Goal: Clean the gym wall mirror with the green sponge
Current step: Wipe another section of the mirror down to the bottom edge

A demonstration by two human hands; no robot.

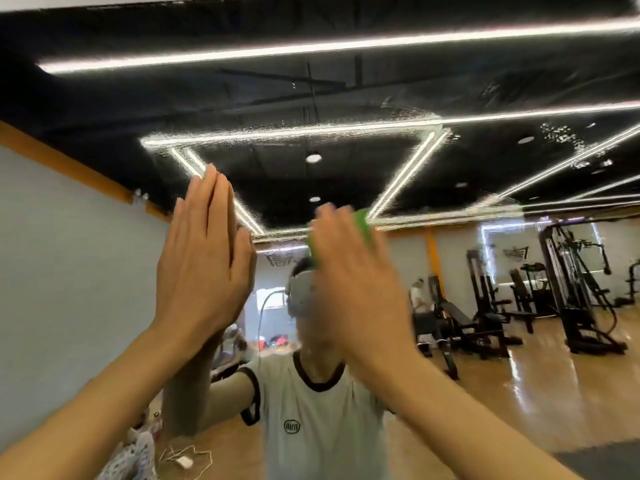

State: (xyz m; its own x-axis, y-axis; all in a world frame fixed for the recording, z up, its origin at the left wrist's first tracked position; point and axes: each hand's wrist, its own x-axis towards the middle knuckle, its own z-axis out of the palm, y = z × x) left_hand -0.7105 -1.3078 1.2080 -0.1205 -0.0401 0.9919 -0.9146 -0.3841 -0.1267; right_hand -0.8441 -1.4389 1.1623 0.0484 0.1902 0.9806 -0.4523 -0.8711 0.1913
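Observation:
The wall mirror (346, 98) fills almost the whole view, and its upper part carries wet streaks and droplets. My right hand (349, 271) presses the green sponge (363, 226) flat against the glass with straight fingers; only the sponge's green edges show past the hand. My left hand (204, 251) rests flat on the mirror to the left of it, fingers straight and together. My own reflection in a white T-shirt (311, 427) stands behind both hands.
The mirror reflects a black ceiling with LED strip lights (311, 133), a wooden gym floor (519, 393), weight machines (571, 289) at the right and another person (417, 296) far back. Cables and bags (145, 452) lie at the lower left by a pale wall (69, 271).

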